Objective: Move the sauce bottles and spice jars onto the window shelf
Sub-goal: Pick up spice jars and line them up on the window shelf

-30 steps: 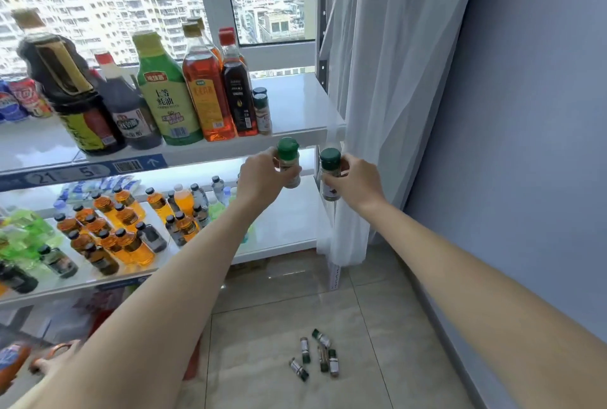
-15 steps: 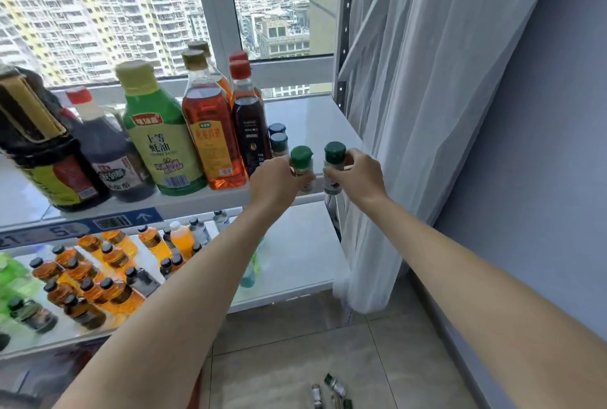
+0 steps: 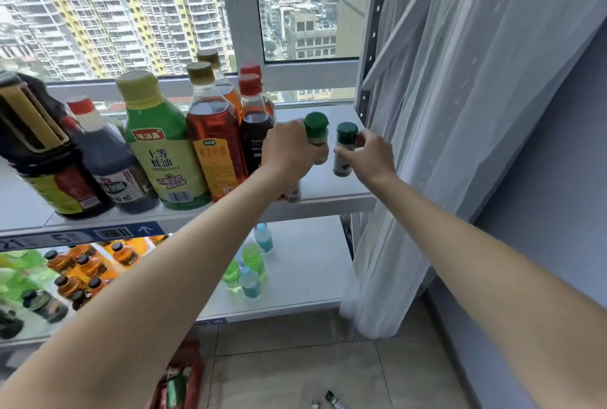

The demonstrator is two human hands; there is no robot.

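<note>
Both jars are up over the window shelf [image 3: 331,188] now, lifted from below its edge a second ago. Left hand [image 3: 289,152] grips the light-green-capped jar [image 3: 317,137], right hand [image 3: 372,157] pinches the dark-capped jar [image 3: 345,152], beside the sauce bottles [image 3: 213,136]. Setting down looks imminent.

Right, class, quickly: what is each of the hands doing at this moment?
Left hand: grips a light-green-capped spice jar.
Right hand: grips a dark-green-capped spice jar.

Sauce bottles [image 3: 164,146] left on window shelf [image 3: 328,185] — spice jars [image 3: 345,149] right.
</note>
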